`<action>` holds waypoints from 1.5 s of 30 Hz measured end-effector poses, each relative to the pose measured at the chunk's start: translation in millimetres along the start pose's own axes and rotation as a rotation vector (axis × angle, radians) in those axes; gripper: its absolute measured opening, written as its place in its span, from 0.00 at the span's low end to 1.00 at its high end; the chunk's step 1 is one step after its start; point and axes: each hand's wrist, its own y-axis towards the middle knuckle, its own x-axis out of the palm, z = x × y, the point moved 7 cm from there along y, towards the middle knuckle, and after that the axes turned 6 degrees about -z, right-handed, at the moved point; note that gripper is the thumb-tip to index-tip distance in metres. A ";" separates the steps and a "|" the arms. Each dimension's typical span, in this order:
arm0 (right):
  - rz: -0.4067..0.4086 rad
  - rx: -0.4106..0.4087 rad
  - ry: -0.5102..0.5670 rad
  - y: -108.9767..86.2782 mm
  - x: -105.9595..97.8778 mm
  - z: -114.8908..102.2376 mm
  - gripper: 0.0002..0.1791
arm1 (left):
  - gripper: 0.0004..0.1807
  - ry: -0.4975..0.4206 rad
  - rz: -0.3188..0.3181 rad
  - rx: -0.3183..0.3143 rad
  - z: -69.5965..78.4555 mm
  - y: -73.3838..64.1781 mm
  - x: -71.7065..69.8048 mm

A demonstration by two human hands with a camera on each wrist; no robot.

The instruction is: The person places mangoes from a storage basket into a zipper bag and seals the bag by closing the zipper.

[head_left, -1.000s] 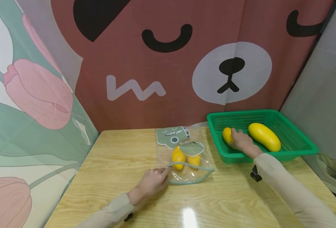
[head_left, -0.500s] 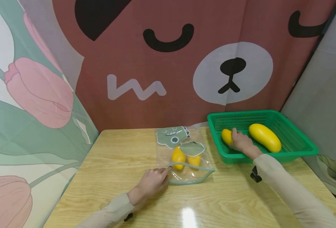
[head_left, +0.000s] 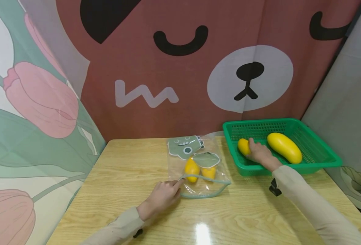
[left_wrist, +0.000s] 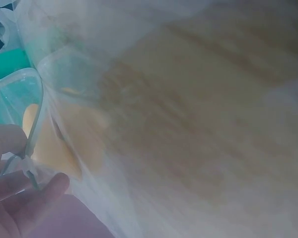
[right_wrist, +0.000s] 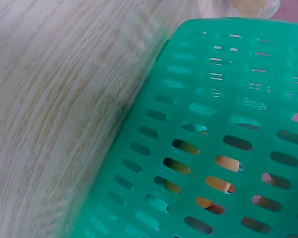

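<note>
A clear zip bag (head_left: 205,195) with a green cartoon print lies on the table, its mouth spread toward me. Two yellow mangoes, one on the left (head_left: 192,168) and one on the right (head_left: 209,173), are inside it. At the mouth's left corner my left hand (head_left: 163,194) pinches the bag's edge; the left wrist view shows finger and thumb (left_wrist: 57,184) at that edge. My right hand (head_left: 261,153) reaches into a green basket (head_left: 316,166) and grips a small yellow mango (head_left: 243,146). In the right wrist view the basket's slotted wall (right_wrist: 208,119) mostly hides that hand.
A larger, long yellow fruit (head_left: 284,148) lies in the basket, right of my right hand. The basket stands at the back right of the wooden table (head_left: 131,160), close to the bag. Behind the table hangs a curtain (head_left: 143,122) with a bear face.
My right hand and the small mango have shifted slightly left in the basket since a second ago. The left hand and the bag have stayed in place.
</note>
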 end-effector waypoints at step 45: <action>0.244 -0.023 -0.066 -11.8 -21.1 -9.2 0.33 | 0.20 -0.009 0.020 0.013 -1.0 -0.4 1.7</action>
